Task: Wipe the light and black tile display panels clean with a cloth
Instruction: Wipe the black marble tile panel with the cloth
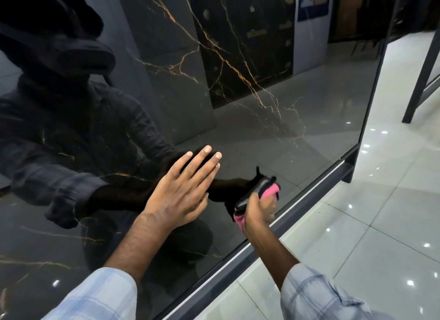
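Cloth (270, 191) low on black tile panel (238, 133), close to bottom rail (238, 260)

Presses left hand (182, 188) flat against the glossy black tile panel, palm on the surface, fingers (202, 160) straight and slightly apart, tips pointing up and to the right. Grips the pink cloth in right hand (260, 209), fingers curled tight round the bunched fabric, with pink folds poking out above the knuckles and again below the heel of the hand. Holds the cloth against the panel's lower part, just above the grey bottom rail of the frame, to the right of the left hand and near it without touching. Cannot tell whether the dark glossy shape against the cloth on the panel side is an object or a reflection. Wears pale checked sleeves (95, 296), pushed up so both forearms are bare.

Across the tile, thin gold and white veins. In its shine, a dark reflection of the person, the mirrored arm meeting the left hand at the surface. Right of the frame, shiny white floor (381, 200) dotted with small points of reflected light. At upper right, a dark metal post (421, 76) standing on that floor, well apart from both hands.
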The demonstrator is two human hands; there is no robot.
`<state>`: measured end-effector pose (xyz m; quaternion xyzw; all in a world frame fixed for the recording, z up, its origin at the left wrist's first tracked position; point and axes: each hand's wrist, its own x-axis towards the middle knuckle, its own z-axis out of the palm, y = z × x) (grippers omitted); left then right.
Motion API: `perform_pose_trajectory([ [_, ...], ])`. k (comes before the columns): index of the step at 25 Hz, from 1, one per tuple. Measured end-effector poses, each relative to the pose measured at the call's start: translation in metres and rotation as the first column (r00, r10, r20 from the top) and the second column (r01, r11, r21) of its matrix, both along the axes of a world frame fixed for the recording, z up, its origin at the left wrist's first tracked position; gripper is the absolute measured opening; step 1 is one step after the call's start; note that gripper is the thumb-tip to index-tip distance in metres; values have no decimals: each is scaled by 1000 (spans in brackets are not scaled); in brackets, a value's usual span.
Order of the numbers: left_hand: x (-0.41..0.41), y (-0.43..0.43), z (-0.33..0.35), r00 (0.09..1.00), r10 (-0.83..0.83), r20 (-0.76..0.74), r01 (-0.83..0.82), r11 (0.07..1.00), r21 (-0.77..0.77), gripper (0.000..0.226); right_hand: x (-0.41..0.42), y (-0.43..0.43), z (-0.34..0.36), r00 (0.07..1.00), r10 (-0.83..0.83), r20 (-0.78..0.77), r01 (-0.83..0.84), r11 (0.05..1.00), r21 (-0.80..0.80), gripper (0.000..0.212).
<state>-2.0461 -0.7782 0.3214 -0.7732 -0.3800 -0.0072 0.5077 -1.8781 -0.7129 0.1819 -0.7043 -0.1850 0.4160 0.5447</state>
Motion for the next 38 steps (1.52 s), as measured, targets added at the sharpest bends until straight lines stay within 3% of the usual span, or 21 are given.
perform_pose_trajectory([
  [2, -1, 1, -1, 1000, 7, -19, -7, 1000, 9, 73, -10, -1, 41, 985, 17, 173, -62, 963, 260, 74],
  [4, -1, 1, 0, 1000, 5, -16, -5, 1000, 6, 73, -19, -11, 72, 929, -35, 368, -175, 835, 522, 80],
  [6, -1, 0, 0, 1000, -5, 2, 5, 1000, -3, 73, -19, -12, 67, 865, -109, 490, -253, 749, 613, 85],
  [7, -1, 0, -1, 1000, -9, 1, 9, 1000, -4, 72, -14, -8, 49, 859, -112, 499, -254, 753, 607, 84],
  [9, -2, 1, -2, 1000, -19, -6, 19, 1000, -3, 70, 0, 2, -7, 909, -43, 415, -165, 877, 452, 80],
  [11, -2, 0, -2, 1000, -25, -7, 25, 1000, -4, 69, 9, 7, -59, 972, 68, 226, -83, 995, 57, 76],
  [12, -2, 1, -2, 1000, -21, -21, 21, 1000, -4, 70, 7, 3, -80, 985, 104, 140, -92, 992, -90, 74],
  [13, -4, 1, -2, 999, -13, -41, 13, 1000, 0, 70, 1, -1, -95, 989, 134, 61, -125, 983, -135, 73],
  [18, -6, 4, -3, 999, -46, -19, 46, 999, 5, 66, -29, -19, -119, 986, 119, -118, -130, 988, -88, 66],
  [21, -5, 6, -1, 996, -90, 22, 89, 995, 44, 66, -23, -27, -100, 951, 87, -296, -105, 994, -44, 37],
  [23, -4, 5, -5, 997, -65, 41, 61, 995, 80, 69, -22, -24, -98, 947, 82, -310, -108, 992, -66, 43],
  [26, 2, 5, -11, 999, -21, 36, 15, 988, 151, 72, -15, -2, -118, 967, 48, -251, -72, 993, -88, 74],
  [31, 4, 3, -13, 967, -95, 238, 47, 979, 200, 64, 25, 15, -122, 953, 80, -292, -104, 992, -68, 46],
  [34, 38, 10, -21, 942, -134, 309, 92, 985, 147, 64, 68, 52, -102, 928, 52, -369, -31, 998, 62, 53],
  [36, 73, 24, -29, 954, -154, 256, 139, 987, 76, 66, 91, 74, -72, 974, 30, -225, -4, 994, 113, 77],
  [38, 103, 42, -32, 966, -126, 227, 110, 991, 81, 65, 98, 77, -27, 971, 49, 235, -110, 961, 254, 90],
])
